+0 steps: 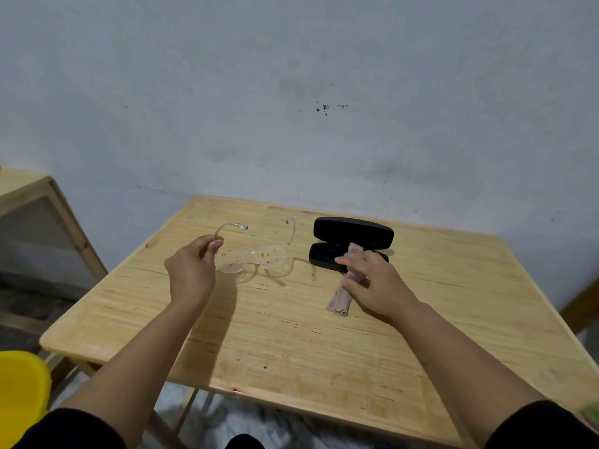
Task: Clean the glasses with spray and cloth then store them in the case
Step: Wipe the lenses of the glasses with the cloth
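The glasses [251, 254] are held above the wooden surface [291, 335], their long axis running left to right, lenses facing the person and both temples unfolded, pointing away toward the wall [291, 92]. The frame is clear plastic with rounded lenses spotted with yellowish-brown specks. The left hand [191, 267] pinches the left temple near its hinge between thumb and fingertips. The right hand [372, 283] grips a crumpled pale pink cloth [340, 299] with curled fingers; the soft fabric hangs below the hand down to the surface. Just behind that hand lies the case [351, 241], a black, smooth, rounded oblong shell, hinged open, its length lying left to right. The surface is pale planked wood with visible grain. A yellow stool [19, 390] stands at lower left.
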### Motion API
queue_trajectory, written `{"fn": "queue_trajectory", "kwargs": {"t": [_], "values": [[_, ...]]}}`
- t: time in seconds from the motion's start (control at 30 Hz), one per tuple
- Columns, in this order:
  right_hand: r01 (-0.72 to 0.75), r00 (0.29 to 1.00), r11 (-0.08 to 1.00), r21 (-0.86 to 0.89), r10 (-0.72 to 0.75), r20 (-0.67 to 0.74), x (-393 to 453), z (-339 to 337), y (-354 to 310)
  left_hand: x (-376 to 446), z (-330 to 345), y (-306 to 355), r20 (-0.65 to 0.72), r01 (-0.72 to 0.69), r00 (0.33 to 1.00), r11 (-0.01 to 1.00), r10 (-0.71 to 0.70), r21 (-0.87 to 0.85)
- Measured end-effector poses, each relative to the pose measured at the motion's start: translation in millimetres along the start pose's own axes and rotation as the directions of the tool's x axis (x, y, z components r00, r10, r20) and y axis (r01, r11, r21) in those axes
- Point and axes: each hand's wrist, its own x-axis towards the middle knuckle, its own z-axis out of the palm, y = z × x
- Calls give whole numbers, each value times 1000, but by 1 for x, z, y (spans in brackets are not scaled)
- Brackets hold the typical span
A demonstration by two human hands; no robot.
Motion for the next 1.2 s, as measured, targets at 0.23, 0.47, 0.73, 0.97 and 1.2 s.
{"fn": "queue_trajectory", "kwargs": {"t": [0.23,0.47,0.73,0.97,1.2], "values": [[43,997,989,-140,-33,72,-8,5,0,-5,2,-3,10,7,1000,1000,-7,0],[-113,989,994,-3,112,-99,-13,13,-20,-15,4,2,24,7,1000,999,-6,-49],[-259,871,590,765,485,-79,-36,16,-62,-45,20,21,79,-53,995,990,64,-129],[-184,819,520,834,550,-162,-47,19,-77,-74,31,38,135,-117,980,976,143,-185],[-192,696,541,819,663,-275,-52,22,-84,-88,32,46,183,-89,974,968,134,-235]]}}
